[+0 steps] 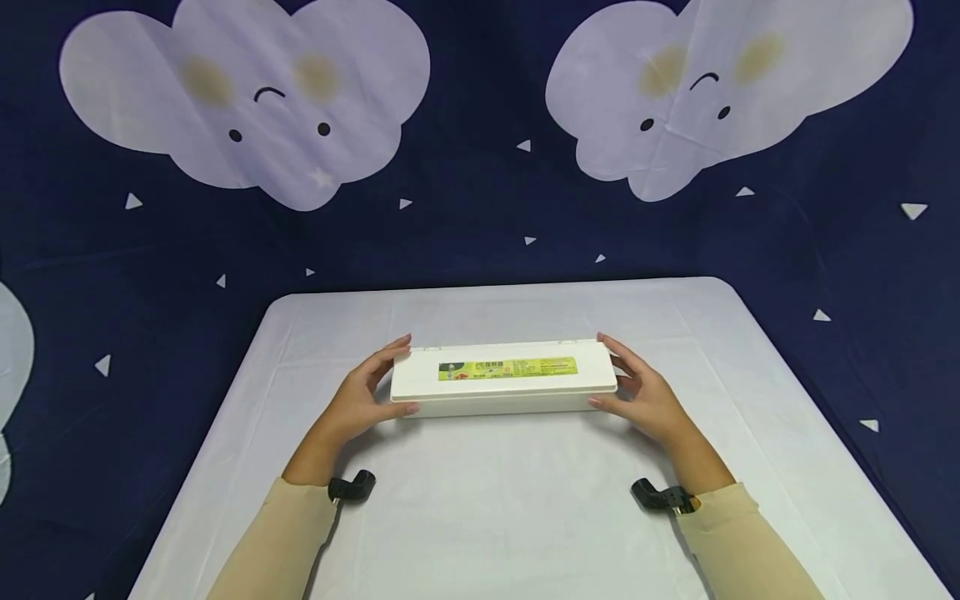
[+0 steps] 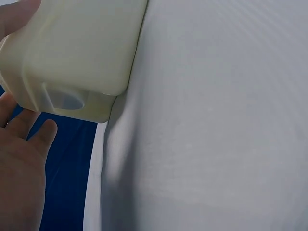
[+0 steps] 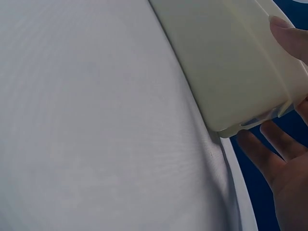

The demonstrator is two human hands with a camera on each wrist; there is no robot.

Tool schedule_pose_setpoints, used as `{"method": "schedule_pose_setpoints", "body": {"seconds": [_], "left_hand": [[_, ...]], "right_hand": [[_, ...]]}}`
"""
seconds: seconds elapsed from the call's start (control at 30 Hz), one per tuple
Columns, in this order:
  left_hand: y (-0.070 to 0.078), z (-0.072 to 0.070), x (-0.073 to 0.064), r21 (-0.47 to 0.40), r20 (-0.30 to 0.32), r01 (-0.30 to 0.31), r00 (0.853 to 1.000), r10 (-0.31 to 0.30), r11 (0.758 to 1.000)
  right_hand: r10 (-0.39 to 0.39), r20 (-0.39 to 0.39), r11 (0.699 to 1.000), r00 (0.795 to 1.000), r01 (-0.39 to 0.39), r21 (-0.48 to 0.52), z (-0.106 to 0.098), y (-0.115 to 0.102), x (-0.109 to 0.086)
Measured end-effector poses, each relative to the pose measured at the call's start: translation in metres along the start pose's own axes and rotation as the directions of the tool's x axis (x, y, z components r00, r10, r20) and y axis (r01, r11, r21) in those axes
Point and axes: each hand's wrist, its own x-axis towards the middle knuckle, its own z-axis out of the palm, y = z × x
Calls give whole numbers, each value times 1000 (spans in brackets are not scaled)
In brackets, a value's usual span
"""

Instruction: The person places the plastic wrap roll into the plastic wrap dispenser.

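Observation:
A long white plastic box (image 1: pixel 517 404) with a lid and a yellow-green label (image 1: pixel 508 369) is held level between both hands, near the middle of the table; the print on the label is too small to read. At its left end, my left hand (image 1: pixel 363 396) grips it, thumb on the front side and fingers around the back corner. My right hand (image 1: pixel 645 396) holds the right end the same way. In the left wrist view the box's end (image 2: pixel 72 62) shows a recess. The right wrist view shows the box (image 3: pixel 226 62) with the right thumb against its side.
A white cloth covers the table (image 1: pixel 495 500), which has rounded far corners. Behind it hangs a dark blue curtain (image 1: pixel 465 242) printed with pale clouds and small triangles. Black wrist cameras (image 1: pixel 352 487) sit at both cuffs.

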Motion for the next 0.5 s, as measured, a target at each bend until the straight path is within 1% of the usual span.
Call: {"method": "schedule_pose_setpoints", "body": {"seconds": [0.17,0.23,0.33,0.5], "left_hand": [[-15,-2,0,-6,2,8,1000,-8,1000],[-17,-2,1,0,4,11,1000,-11,1000],[-15,-2,0,18,1,23,1000,-23,1000],[-14,-4,-1,103,-15,21,1000,-20,994]], "right_hand": [[-24,-5,1000,1000,24,-11,1,-2,-1],[-25,-8,999,1000,24,-20,1,-4,-1],[-23,-9,999,1000,22,-25,0,-6,-1],[-57,-17,998,998,57,-31,-4,-10,0]]}}
